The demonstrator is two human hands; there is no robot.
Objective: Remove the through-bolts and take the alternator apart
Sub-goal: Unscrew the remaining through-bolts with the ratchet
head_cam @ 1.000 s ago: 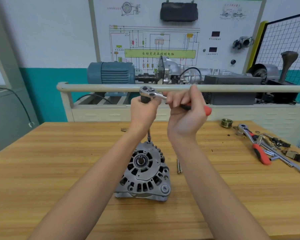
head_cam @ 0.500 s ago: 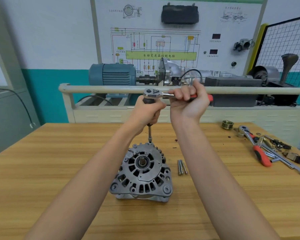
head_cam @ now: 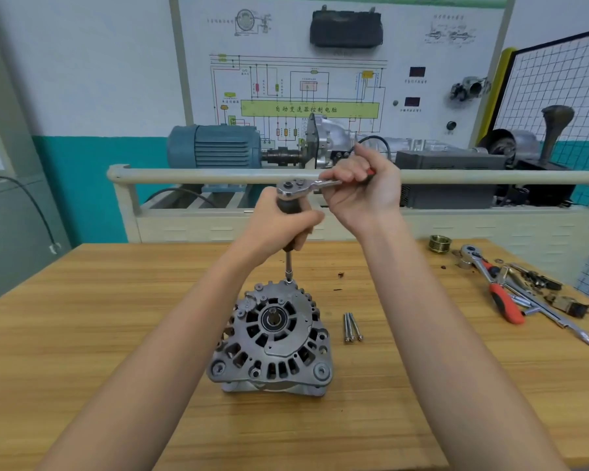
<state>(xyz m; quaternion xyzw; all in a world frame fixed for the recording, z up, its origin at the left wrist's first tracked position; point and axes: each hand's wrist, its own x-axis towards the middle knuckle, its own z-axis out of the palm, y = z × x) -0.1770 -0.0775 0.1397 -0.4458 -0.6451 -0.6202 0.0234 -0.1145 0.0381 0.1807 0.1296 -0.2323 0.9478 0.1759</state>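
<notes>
A grey alternator (head_cam: 272, 338) stands on the wooden table (head_cam: 82, 334), shaft end up. A ratchet wrench (head_cam: 300, 188) with a long extension (head_cam: 289, 266) is seated on a bolt at the alternator's far edge. My left hand (head_cam: 279, 226) grips the dark upper part of the extension just under the ratchet head. My right hand (head_cam: 364, 195) holds the ratchet's red handle, which is mostly hidden in the fist. Three removed through-bolts (head_cam: 351, 327) lie side by side just right of the alternator.
At the table's right lie a second red-handled ratchet (head_cam: 497, 287), a long bar, sockets and small parts, with a brass pulley (head_cam: 439, 243) behind them. A railed training stand (head_cam: 218, 176) with a blue motor (head_cam: 215, 146) stands beyond the table's far edge.
My right hand has swung the ratchet handle away from me and rightward, level with the rail. The view pulled back, showing the bolts beside the alternator. My left hand keeps its grip.
</notes>
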